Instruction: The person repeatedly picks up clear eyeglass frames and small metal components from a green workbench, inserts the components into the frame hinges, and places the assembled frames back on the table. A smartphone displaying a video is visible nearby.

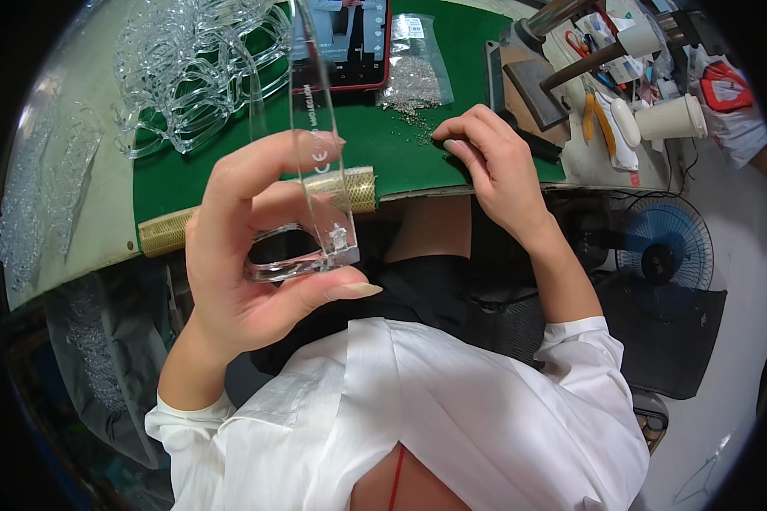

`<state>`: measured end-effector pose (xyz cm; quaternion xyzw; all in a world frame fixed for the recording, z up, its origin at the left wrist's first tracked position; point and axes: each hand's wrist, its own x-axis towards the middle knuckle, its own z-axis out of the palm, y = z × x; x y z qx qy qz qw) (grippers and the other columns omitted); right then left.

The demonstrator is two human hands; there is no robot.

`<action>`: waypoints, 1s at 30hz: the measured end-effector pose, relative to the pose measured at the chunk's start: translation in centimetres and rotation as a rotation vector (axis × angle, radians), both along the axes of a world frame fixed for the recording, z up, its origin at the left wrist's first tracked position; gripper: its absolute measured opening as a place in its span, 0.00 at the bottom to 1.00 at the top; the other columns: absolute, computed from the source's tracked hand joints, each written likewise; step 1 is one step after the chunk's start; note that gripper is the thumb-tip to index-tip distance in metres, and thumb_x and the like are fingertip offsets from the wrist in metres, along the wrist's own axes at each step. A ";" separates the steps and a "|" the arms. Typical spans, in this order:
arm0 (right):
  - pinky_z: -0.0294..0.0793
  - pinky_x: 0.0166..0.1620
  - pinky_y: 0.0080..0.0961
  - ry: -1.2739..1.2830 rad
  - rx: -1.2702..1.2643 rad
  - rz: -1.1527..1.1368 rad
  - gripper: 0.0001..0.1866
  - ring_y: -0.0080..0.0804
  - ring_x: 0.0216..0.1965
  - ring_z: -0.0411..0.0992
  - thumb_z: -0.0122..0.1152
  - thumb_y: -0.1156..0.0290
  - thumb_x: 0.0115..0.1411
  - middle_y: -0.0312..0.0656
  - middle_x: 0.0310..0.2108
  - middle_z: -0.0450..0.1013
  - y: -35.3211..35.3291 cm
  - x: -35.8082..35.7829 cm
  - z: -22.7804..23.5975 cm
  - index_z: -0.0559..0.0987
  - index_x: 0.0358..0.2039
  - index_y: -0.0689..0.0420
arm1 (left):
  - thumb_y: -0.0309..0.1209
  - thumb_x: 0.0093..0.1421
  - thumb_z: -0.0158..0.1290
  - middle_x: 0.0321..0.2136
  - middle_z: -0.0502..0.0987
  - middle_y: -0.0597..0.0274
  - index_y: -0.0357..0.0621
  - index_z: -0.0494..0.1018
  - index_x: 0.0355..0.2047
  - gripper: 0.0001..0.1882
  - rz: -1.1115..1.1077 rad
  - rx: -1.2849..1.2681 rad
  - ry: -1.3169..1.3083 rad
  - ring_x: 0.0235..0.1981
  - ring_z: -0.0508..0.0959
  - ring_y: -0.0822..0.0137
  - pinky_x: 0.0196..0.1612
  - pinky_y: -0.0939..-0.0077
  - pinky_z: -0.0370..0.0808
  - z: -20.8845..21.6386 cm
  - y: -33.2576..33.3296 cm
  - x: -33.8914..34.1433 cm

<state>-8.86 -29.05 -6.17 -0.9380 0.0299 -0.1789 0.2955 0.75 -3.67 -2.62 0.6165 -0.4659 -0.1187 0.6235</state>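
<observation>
My left hand (239, 230) is closed around clear plastic safety glasses (320, 183), raised in front of the table's near edge. One temple arm stands upright, with its hinge corner (343, 247) just above my thumb. On the green mat (452, 72), my right hand (498, 162) has its thumb and index finger drawn together beside scattered tiny metal pieces (413, 123), which look like screws. Anything between those fingertips is too small to make out. The pieces trail from the mouth of a clear plastic bag (413, 68) that holds more of them.
Clear glasses frames (200, 68) are heaped at the far left, with bagged clear parts (25, 187) beside them. A phone (341, 43) lies beyond my left hand. A metal press (533, 77), pliers (601, 119) and paper cup (673, 117) stand right. A fan (663, 260) is below.
</observation>
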 end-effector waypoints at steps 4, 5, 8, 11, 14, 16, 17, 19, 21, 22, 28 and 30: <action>0.68 0.35 0.32 0.013 -0.029 0.036 0.02 0.42 0.32 0.69 0.55 0.77 0.57 0.42 0.28 0.68 -0.1 0.0 0.1 0.75 0.31 0.60 | 0.44 0.45 0.67 0.48 0.69 0.49 0.31 0.57 0.55 0.45 -0.025 -0.017 -0.064 0.26 0.80 0.66 0.46 0.69 0.76 -0.3 0.1 0.3; 0.68 0.35 0.32 0.013 -0.020 0.029 0.02 0.42 0.32 0.69 0.55 0.77 0.57 0.42 0.28 0.68 -0.4 -0.1 0.1 0.75 0.31 0.61 | 0.44 0.45 0.67 0.49 0.69 0.48 0.31 0.57 0.55 0.45 -0.026 -0.020 -0.074 0.26 0.80 0.65 0.46 0.69 0.76 -0.5 0.2 0.4; 0.68 0.35 0.31 0.010 0.014 0.003 0.01 0.41 0.31 0.69 0.55 0.78 0.56 0.43 0.27 0.68 -0.6 -0.3 0.2 0.74 0.29 0.61 | 0.44 0.45 0.67 0.49 0.68 0.48 0.31 0.57 0.55 0.46 -0.011 -0.040 -0.071 0.26 0.80 0.65 0.46 0.68 0.76 -1.0 0.2 0.4; 0.68 0.33 0.30 0.005 0.034 0.013 0.02 0.40 0.30 0.70 0.57 0.78 0.54 0.42 0.27 0.69 -0.8 -0.4 0.2 0.74 0.28 0.62 | 0.44 0.45 0.67 0.49 0.69 0.48 0.31 0.57 0.56 0.46 -0.001 -0.052 -0.051 0.26 0.80 0.65 0.46 0.68 0.76 -1.1 0.1 0.3; 0.69 0.32 0.29 0.034 0.070 0.025 0.03 0.39 0.28 0.70 0.60 0.78 0.52 0.42 0.26 0.69 -0.7 -0.6 0.3 0.74 0.27 0.62 | 0.44 0.45 0.67 0.48 0.70 0.48 0.31 0.57 0.56 0.46 -0.013 -0.032 -0.052 0.26 0.80 0.65 0.46 0.69 0.75 -0.9 0.1 0.4; 0.69 0.31 0.28 0.053 0.077 0.022 0.04 0.37 0.28 0.70 0.61 0.78 0.50 0.42 0.26 0.69 -0.6 -0.6 0.4 0.75 0.27 0.62 | 0.44 0.45 0.67 0.48 0.70 0.48 0.32 0.57 0.56 0.46 -0.029 -0.036 -0.063 0.26 0.80 0.65 0.46 0.69 0.75 -0.8 0.0 0.4; 0.69 0.31 0.28 0.053 0.071 0.023 0.05 0.37 0.27 0.70 0.62 0.77 0.50 0.41 0.26 0.69 -0.5 -0.5 0.4 0.75 0.27 0.62 | 0.45 0.45 0.67 0.48 0.70 0.48 0.32 0.57 0.56 0.46 -0.033 -0.037 -0.068 0.25 0.80 0.65 0.46 0.69 0.75 -0.8 0.0 0.4; 0.69 0.30 0.28 0.042 0.041 0.034 0.05 0.37 0.27 0.70 0.63 0.77 0.49 0.41 0.26 0.69 -0.5 -0.3 0.2 0.75 0.26 0.61 | 0.45 0.44 0.68 0.47 0.70 0.47 0.32 0.57 0.56 0.47 -0.030 -0.039 -0.061 0.25 0.80 0.65 0.46 0.69 0.75 -0.8 -0.1 0.2; 0.69 0.30 0.29 0.020 -0.008 0.051 0.05 0.37 0.27 0.70 0.63 0.77 0.49 0.40 0.25 0.69 -0.7 -0.1 -0.2 0.75 0.26 0.61 | 0.46 0.44 0.68 0.46 0.71 0.47 0.32 0.57 0.56 0.47 -0.017 -0.032 -0.032 0.25 0.80 0.65 0.46 0.69 0.75 -0.6 -0.1 0.0; 0.69 0.30 0.29 0.015 -0.036 0.055 0.05 0.37 0.27 0.70 0.63 0.76 0.49 0.40 0.25 0.69 -0.8 0.1 -0.2 0.74 0.26 0.60 | 0.46 0.43 0.68 0.45 0.71 0.47 0.32 0.57 0.56 0.48 -0.019 -0.034 -0.032 0.25 0.80 0.65 0.46 0.69 0.75 -0.6 -0.2 0.0; 0.69 0.30 0.33 0.055 -0.214 0.096 0.05 0.39 0.29 0.71 0.60 0.73 0.52 0.39 0.26 0.68 -0.9 0.6 -0.1 0.72 0.26 0.58 | 0.50 0.41 0.68 0.43 0.73 0.47 0.30 0.56 0.56 0.52 -0.092 -0.076 -0.152 0.26 0.80 0.66 0.45 0.69 0.75 -1.2 -0.5 0.6; 0.69 0.31 0.33 0.066 -0.268 0.108 0.06 0.40 0.30 0.71 0.59 0.73 0.53 0.39 0.27 0.68 -0.9 0.8 0.0 0.72 0.27 0.58 | 0.51 0.40 0.68 0.44 0.72 0.46 0.30 0.56 0.57 0.53 -0.106 -0.092 -0.168 0.26 0.80 0.67 0.44 0.69 0.76 -0.8 -0.7 0.4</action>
